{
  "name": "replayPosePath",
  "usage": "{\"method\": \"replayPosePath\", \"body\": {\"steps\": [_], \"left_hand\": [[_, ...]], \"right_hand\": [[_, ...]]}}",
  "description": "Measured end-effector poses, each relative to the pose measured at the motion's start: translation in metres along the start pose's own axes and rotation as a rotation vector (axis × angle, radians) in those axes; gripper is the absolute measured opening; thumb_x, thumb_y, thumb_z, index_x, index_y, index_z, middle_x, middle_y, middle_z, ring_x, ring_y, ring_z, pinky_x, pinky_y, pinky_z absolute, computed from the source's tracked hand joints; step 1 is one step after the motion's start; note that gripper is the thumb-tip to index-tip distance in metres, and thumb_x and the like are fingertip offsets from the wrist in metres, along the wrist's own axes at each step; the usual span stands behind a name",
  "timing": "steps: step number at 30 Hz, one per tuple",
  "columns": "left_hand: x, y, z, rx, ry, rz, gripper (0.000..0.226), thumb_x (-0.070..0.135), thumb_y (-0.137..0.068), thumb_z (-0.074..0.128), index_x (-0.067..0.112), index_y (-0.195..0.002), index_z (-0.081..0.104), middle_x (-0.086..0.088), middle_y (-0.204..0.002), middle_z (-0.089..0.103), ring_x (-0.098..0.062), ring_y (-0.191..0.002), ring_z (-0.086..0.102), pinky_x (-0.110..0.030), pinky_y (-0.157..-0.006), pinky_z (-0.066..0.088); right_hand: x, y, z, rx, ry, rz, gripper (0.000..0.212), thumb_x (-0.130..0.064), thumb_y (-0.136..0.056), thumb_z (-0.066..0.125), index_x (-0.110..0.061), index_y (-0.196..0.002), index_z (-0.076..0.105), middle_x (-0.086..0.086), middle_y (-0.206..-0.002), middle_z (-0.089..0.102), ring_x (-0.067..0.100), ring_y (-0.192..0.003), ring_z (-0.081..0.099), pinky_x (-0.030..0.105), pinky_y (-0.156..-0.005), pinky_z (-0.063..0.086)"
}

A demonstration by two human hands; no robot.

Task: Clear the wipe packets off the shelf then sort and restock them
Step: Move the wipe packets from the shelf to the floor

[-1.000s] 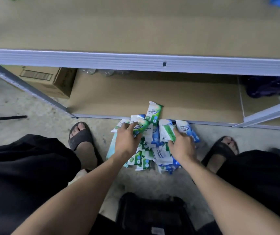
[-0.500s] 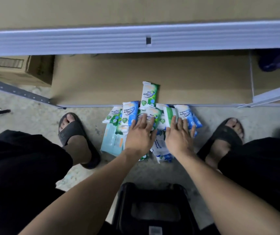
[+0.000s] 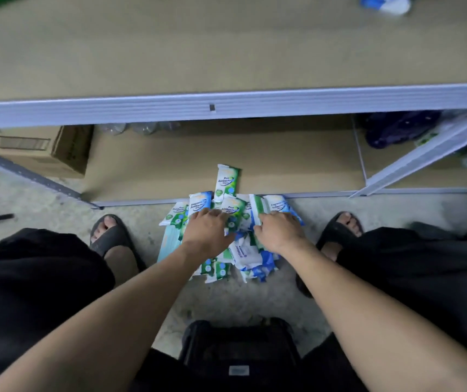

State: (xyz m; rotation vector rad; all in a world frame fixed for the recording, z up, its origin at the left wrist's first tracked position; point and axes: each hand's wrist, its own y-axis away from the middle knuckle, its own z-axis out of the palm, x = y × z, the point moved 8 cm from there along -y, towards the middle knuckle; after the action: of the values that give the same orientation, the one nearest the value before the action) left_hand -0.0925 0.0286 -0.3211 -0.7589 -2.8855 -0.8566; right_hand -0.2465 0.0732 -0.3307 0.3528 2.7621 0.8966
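grey rough concrete floor (image 3: 226,304), brown fibreboard lower shelf (image 3: 283,165), pale ribbed metal rail (image 3: 142,110) above. glossy flat wipe packets (image 3: 248,254) heaped on the floor at the shelf's front edge. left hand (image 3: 207,233) flat on the heap, fingers straight. right hand (image 3: 279,232) on it too, grip can't tell.

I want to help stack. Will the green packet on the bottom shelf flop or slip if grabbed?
Probably bends a little: the green packet looks like a soft pouch. Its glossy wrapper may slip. Lying flat, it likely won't roll.
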Motion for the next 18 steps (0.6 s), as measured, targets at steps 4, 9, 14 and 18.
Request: {"method": "replayPosePath", "body": {"steps": [4,9,14,18], "left_hand": [[0.008,0.024,-0.041,0.054,-0.098,0.024,0.055,0.055,-0.095,0.050,0.019,-0.137,0.053,-0.004,-0.134,0.059,-0.028,-0.128,0.048,-0.041,-0.103,0.039],[0.020,0.056,-0.100,0.208,-0.149,0.093,0.054,0.053,-0.095,0.050,0.023,-0.140,0.051,0.000,-0.134,0.060,-0.026,-0.124,0.052,-0.037,-0.100,0.042],[0.031,0.089,-0.166,0.384,-0.180,0.158,0.045,0.053,-0.093,0.051,0.026,-0.129,0.056,0.002,-0.124,0.063,-0.025,-0.120,0.054,-0.037,-0.098,0.041],[0.039,0.107,-0.224,0.525,-0.209,0.212,0.039,0.047,-0.089,0.055,0.021,-0.117,0.062,0.000,-0.113,0.066,-0.026,-0.111,0.058,-0.038,-0.094,0.043]], "right_hand": [[-0.012,0.030,-0.040,0.094,-0.006,-0.044,0.041,-0.043,-0.100,0.041,-0.021,-0.127,0.062,0.011,-0.128,0.061,0.035,-0.122,0.052,0.043,-0.105,0.040],[-0.024,0.078,-0.104,0.277,-0.005,-0.111,0.042,-0.045,-0.098,0.043,-0.025,-0.130,0.062,0.007,-0.134,0.061,0.031,-0.122,0.053,0.038,-0.104,0.042],[-0.032,0.124,-0.165,0.386,-0.033,-0.158,0.049,-0.047,-0.100,0.043,-0.032,-0.146,0.049,0.001,-0.155,0.042,0.029,-0.138,0.039,0.039,-0.113,0.032],[-0.038,0.148,-0.218,0.503,-0.022,-0.201,0.051,-0.051,-0.098,0.045,-0.030,-0.144,0.052,-0.002,-0.144,0.054,0.028,-0.129,0.048,0.039,-0.108,0.040]]}}
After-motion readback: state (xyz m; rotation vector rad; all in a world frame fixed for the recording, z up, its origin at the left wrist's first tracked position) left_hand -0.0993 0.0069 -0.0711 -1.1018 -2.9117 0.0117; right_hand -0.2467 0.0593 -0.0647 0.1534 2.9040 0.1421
